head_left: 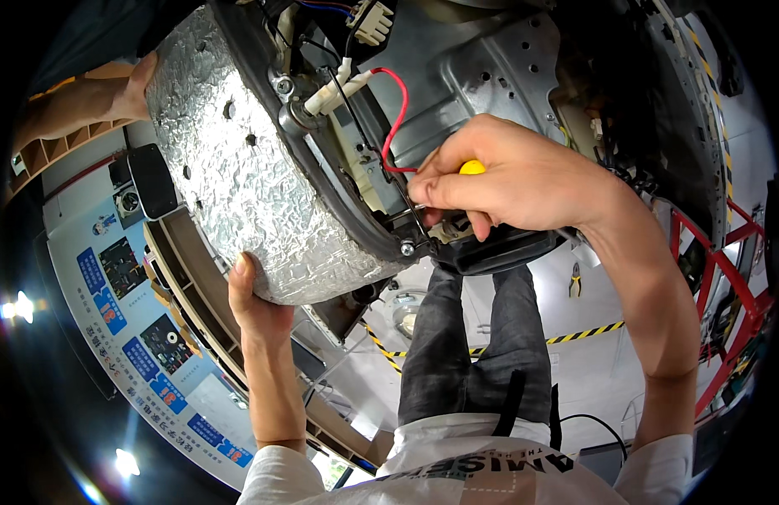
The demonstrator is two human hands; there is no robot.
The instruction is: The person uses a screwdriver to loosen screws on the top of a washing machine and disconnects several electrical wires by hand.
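Observation:
A curved housing covered in crinkled silver foil (238, 168) fills the upper left. My left hand (261, 299) grips its lower edge, thumb on the foil and the other fingers hidden beneath. My right hand (499, 177) is closed around a screwdriver with a yellow handle (472, 167), of which only the round yellow end shows clearly. Its tip is lost among the parts beside the housing's dark rim (322, 189). Close to my right fingertips runs a red wire (404, 101), rising to a white sleeved connector (339, 93). A bolt (407, 248) sits at the rim's lower end.
Another person's hand (135, 93) rests against the foil at upper left. Beyond my right hand lies a stamped metal panel (490, 76). Pliers (575, 281) lie on the floor near striped tape (585, 333). A red metal frame (730, 278) stands at right.

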